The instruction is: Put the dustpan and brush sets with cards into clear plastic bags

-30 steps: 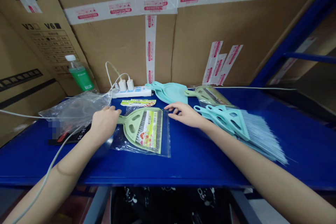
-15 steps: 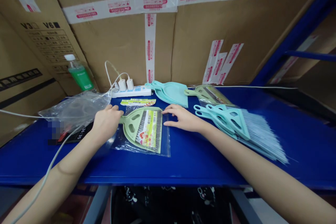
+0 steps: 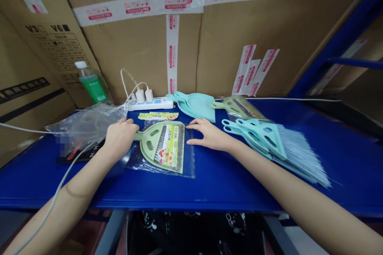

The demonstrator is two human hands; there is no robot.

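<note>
A green dustpan and brush set [image 3: 147, 142] with a printed label lies flat in a clear plastic bag [image 3: 188, 163] on the blue table. My left hand [image 3: 121, 137] is closed over the bagged handle end, hiding its tip. At the bag's right edge, my right hand [image 3: 208, 134] is open, thumb and fingers apart, fingertips beside the upper right corner of the dustpan. Right of it lie several turquoise brushes [image 3: 266, 139] with pale bristles, overlapping. Turquoise dustpans [image 3: 197, 104] are stacked behind my right hand, next to another bagged green set [image 3: 239, 108].
Behind the bag are loose label cards [image 3: 158, 116] and a white power strip [image 3: 151, 104] with chargers. Crumpled clear plastic [image 3: 86, 121] partly covers a dark clock display [image 3: 89, 152] at left. A green bottle [image 3: 92, 83] stands behind. Cardboard [image 3: 143, 48] walls the back; a white cable [image 3: 60, 185] crosses my left forearm.
My left hand has shifted very slightly left along the handle end. My right hand and the bagged set look almost unmoved; the whole view has drifted a little.
</note>
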